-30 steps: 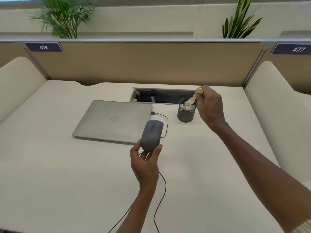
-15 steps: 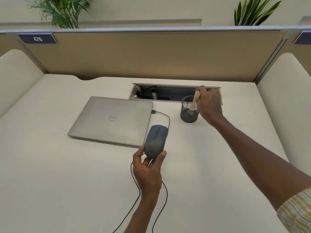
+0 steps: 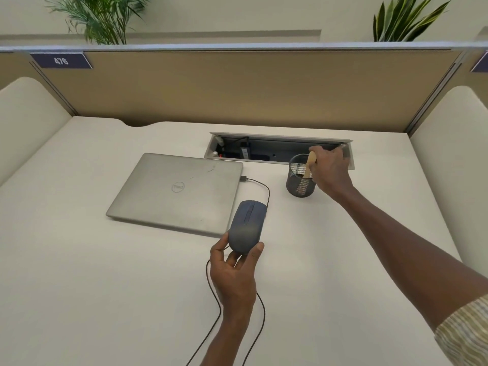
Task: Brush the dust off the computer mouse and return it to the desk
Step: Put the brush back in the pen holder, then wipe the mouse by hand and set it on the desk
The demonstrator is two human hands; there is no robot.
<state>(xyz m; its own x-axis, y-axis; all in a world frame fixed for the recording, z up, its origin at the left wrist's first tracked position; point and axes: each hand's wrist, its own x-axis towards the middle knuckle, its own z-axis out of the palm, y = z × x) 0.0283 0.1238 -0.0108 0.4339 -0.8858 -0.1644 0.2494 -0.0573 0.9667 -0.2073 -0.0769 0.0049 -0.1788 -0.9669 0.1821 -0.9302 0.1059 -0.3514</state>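
Note:
My left hand [image 3: 233, 276] holds a dark grey wired computer mouse [image 3: 247, 225] by its rear end, lifted above the white desk [image 3: 105, 299]. The mouse's black cable [image 3: 260, 187] runs to the side of the laptop. My right hand [image 3: 330, 167] is closed on the wooden handle of a small brush [image 3: 309, 165]. The brush's lower end sits inside a black mesh cup [image 3: 299, 182] standing on the desk to the right of the laptop.
A closed silver laptop [image 3: 177, 190] lies left of the mouse. An open cable tray [image 3: 264, 151] is cut into the desk behind the cup. A tan partition [image 3: 237, 88] closes off the back, and padded cream side panels [image 3: 23, 120] flank the desk.
My right hand has lowered the brush deeper into the mesh cup. My left hand still holds the mouse and has barely moved.

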